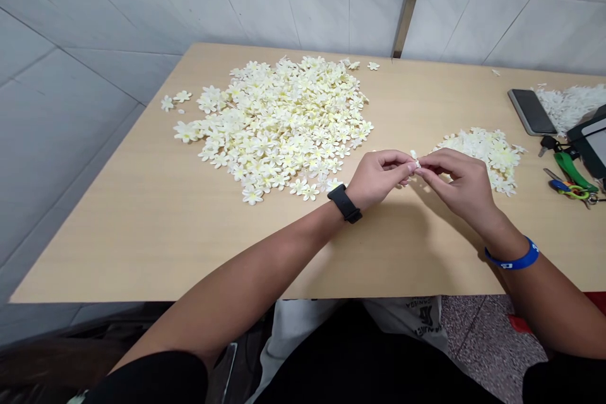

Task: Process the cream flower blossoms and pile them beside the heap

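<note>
Over the right half of the table, my left hand (379, 175) and my right hand (457, 182) meet fingertip to fingertip. Both pinch a small white artificial flower (415, 159), mostly covered by the fingers. A large heap of cream-white artificial flowers with yellow centres (284, 120) spreads to the left of my left hand. Behind and beside my right hand lies a smaller pile of whiter flowers (492, 154), partly hidden by that hand.
The wooden table (142, 233) meets a tiled wall (322, 0). At the right are a phone (534, 112), a pile of thin white pieces (570, 104), a bunch of keys (572, 189) with a green holder, and a dark case (591, 142). Stray flowers (182, 96) lie at the left.
</note>
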A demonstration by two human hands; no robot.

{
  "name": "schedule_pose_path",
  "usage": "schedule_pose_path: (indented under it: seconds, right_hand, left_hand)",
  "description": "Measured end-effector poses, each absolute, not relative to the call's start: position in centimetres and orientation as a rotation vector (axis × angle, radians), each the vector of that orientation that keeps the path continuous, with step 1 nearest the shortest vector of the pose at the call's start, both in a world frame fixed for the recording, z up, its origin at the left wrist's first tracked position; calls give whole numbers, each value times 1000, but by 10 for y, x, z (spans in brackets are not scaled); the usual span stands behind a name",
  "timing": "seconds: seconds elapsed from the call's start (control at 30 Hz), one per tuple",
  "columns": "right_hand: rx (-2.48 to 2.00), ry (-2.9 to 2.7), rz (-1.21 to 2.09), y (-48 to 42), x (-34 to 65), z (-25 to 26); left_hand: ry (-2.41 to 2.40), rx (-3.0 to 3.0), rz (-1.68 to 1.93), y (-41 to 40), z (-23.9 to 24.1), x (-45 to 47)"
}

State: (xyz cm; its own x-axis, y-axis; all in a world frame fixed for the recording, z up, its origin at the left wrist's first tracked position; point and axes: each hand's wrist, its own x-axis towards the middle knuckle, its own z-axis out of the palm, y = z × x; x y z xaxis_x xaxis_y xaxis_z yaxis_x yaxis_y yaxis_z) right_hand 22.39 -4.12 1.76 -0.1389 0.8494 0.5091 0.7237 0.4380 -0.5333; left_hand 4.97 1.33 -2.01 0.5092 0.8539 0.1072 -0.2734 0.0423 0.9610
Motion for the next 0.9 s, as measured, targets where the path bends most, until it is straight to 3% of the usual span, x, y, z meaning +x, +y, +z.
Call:
schedule_pose_path:
  seconds: [0.4, 0.9]
  right_hand:
    - [-1329, -1648, 478, -40, 221, 11]
    - [-1272, -1634, 550, -39, 225, 9]
  left_hand:
    - [572, 1211, 912, 14, -18, 47]
    - [561, 1227, 920, 16, -18, 46]
